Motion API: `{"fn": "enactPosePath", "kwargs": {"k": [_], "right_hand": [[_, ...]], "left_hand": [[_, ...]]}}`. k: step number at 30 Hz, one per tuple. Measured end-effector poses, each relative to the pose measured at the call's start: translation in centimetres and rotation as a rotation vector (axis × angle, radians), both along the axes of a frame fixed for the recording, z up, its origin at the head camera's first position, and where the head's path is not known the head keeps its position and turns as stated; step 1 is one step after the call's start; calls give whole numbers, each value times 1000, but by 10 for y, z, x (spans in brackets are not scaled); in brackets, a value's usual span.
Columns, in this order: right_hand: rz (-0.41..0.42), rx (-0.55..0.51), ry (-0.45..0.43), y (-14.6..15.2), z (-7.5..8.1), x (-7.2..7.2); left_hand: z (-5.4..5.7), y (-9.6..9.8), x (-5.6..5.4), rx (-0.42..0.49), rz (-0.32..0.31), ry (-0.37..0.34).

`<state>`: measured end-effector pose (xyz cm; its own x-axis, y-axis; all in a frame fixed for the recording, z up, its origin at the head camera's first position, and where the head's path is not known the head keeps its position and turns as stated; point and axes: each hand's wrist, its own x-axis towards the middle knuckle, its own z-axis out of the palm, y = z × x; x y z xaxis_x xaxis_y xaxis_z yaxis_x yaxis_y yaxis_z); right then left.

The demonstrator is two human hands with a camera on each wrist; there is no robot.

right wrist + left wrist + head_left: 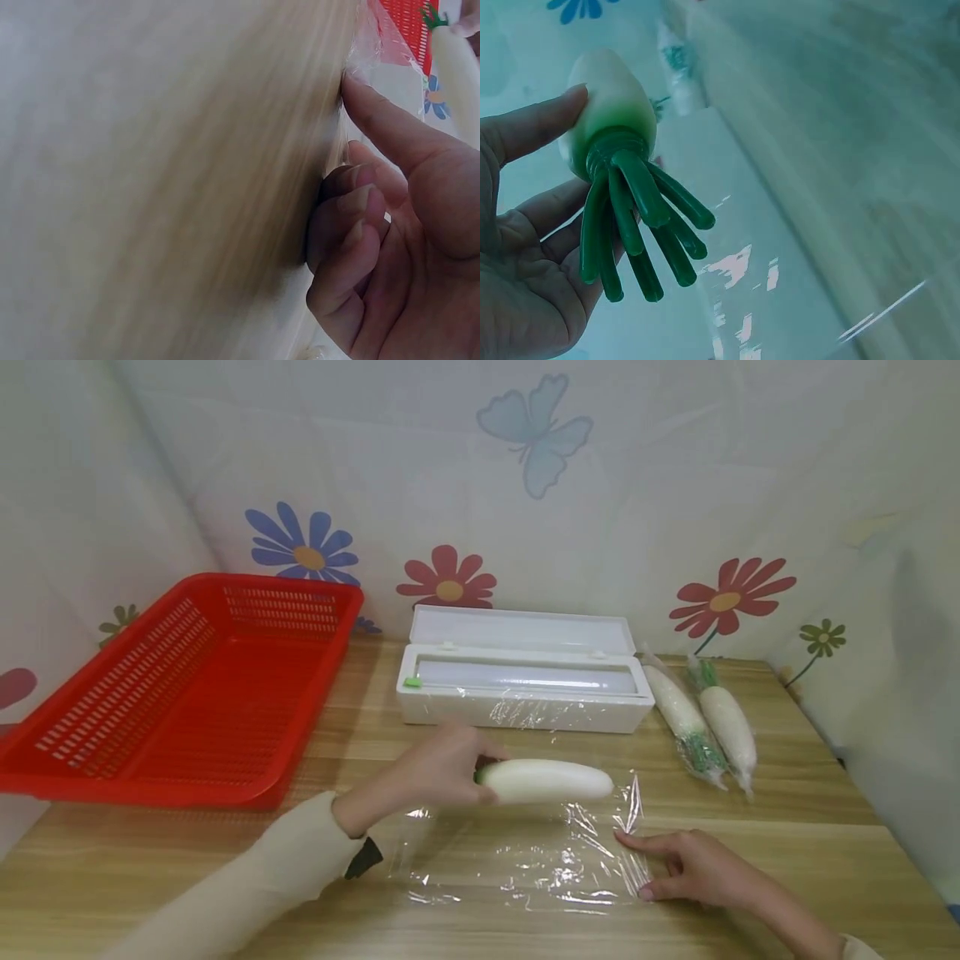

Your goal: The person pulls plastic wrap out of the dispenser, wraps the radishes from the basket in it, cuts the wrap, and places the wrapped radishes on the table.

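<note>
My left hand (pixel 442 768) grips a white radish (pixel 551 781) by its green-topped end, with thumb and fingers round it. In the left wrist view the radish (pixel 615 97) shows thick green stems (pixel 641 202) that fan out beside the palm. The radish is held level over a sheet of clear plastic wrap (pixel 525 868). At the sheet's right edge my right hand (pixel 693 864) presses the film down with index finger and thumb set apart. The right wrist view shows that hand (pixel 390 195) against the wooden table, its other fingers curled.
Behind the sheet stands a white wrap dispenser (pixel 525 714), its lid raised and a roll (pixel 525 677) inside. A red basket (pixel 300 727) is at the left. Two wrapped radishes, one (pixel 678 710) beside the other (pixel 727 727), lie to the right on the wooden table (pixel 810 810).
</note>
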<state>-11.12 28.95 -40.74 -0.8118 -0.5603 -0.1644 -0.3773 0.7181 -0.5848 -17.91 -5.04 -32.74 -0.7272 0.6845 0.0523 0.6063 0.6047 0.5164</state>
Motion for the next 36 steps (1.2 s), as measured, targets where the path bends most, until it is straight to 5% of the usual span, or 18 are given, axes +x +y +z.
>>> {"fn": "enactPosePath", "kwargs": {"k": [5, 10, 24, 36], "right_hand": [[1, -3, -5, 1, 0, 0], [2, -8, -12, 1, 1, 0], [-19, -25, -55, 0, 1, 0], [-10, -29, -42, 1, 0, 0]], "left_hand": [[-25, 6, -8, -26, -50, -2], [-37, 9, -14, -35, -78, -19], [-49, 11, -20, -61, -158, 0], [-51, 10, -20, -44, -147, -59]]}}
